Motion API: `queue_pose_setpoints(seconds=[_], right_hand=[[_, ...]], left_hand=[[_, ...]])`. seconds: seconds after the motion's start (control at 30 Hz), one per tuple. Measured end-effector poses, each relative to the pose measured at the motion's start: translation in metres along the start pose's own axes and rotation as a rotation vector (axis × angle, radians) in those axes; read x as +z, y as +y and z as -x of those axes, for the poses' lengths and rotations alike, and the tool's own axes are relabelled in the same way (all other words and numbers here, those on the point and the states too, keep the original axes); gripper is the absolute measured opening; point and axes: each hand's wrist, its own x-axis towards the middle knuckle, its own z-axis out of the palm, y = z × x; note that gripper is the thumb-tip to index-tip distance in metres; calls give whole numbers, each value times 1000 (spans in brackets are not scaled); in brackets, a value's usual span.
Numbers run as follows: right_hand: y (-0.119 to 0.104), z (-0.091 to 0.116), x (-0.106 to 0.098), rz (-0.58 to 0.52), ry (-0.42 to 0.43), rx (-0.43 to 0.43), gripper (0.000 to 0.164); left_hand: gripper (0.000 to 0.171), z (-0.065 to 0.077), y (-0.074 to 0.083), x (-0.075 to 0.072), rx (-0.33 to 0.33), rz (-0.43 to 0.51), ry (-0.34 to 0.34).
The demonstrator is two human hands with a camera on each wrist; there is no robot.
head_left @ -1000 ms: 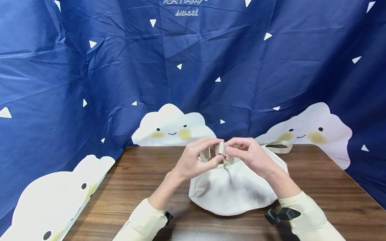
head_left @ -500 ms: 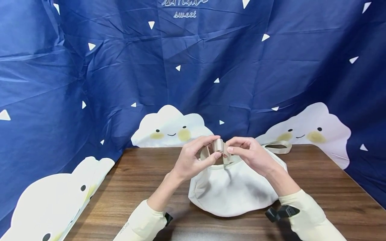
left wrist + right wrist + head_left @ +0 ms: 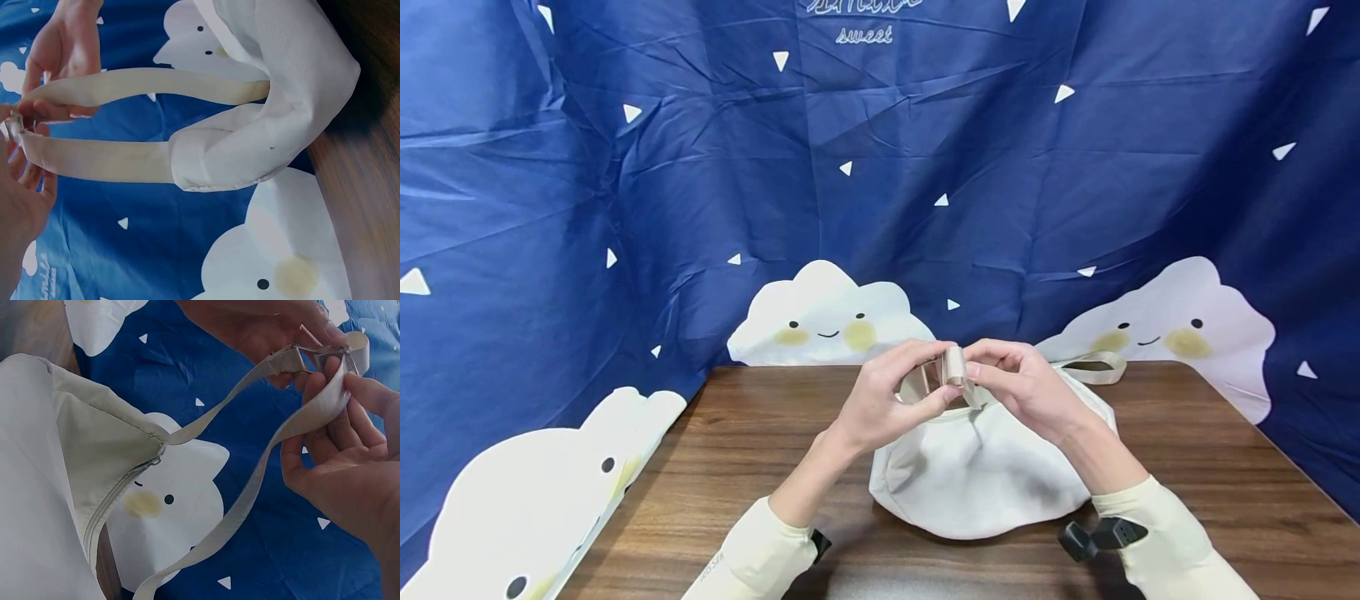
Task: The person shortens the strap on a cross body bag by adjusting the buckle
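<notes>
A white cloth bag sits on the table, its beige strap drawn up toward both hands. My left hand pinches the strap at a metal slide buckle, thumb below and fingers above. A short loop of strap bulges out of the buckle between the hands. Close on the right, my right hand pinches the strap beside the buckle with thumb and fingertips. In the right wrist view, the strap runs from the bag's zipped opening up to the fingers.
A second loop of strap lies behind the bag at the right. The wooden table ends at a blue curtain printed with white clouds. Black wrist bands sit on the cream sleeves.
Half a second ago the strap loop sat further left, with strap showing between the hands. Now the loop is back right, close against the right fingertips. The bag stays in place.
</notes>
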Motion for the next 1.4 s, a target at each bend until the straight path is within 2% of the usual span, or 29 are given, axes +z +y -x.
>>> queue_pose_setpoints(seconds=[0.17, 0.37, 0.43, 0.67, 0.77, 0.9, 1.1, 1.27, 1.4], right_hand=[[2, 1, -3, 2, 3, 14, 23], [9, 3, -12, 24, 8, 80, 18], [14, 3, -14, -16, -1, 90, 19], [17, 1, -7, -180, -49, 36, 29], [14, 0, -2, -205, -33, 27, 29], [9, 0, 0, -168, -23, 49, 24], [10, 2, -7, -30, -62, 132, 20], [17, 3, -13, 11, -58, 135, 18], [19, 2, -13, -11, -63, 104, 17]], left_hand=[[43, 0, 1, 1, 8, 33, 18], [45, -2, 3, -2, 11, 80, 58], [46, -2, 4, -2, 11, 75, 59], [49, -2, 5, 0, 9, 101, 48], [48, -3, 5, -1, 20, 58, 69], [45, -2, 4, -4, 42, -5, 119], [40, -3, 5, -9, 15, -9, 178], [38, -3, 6, -10, -17, 8, 172], [38, -3, 6, -9, -41, 50, 143]])
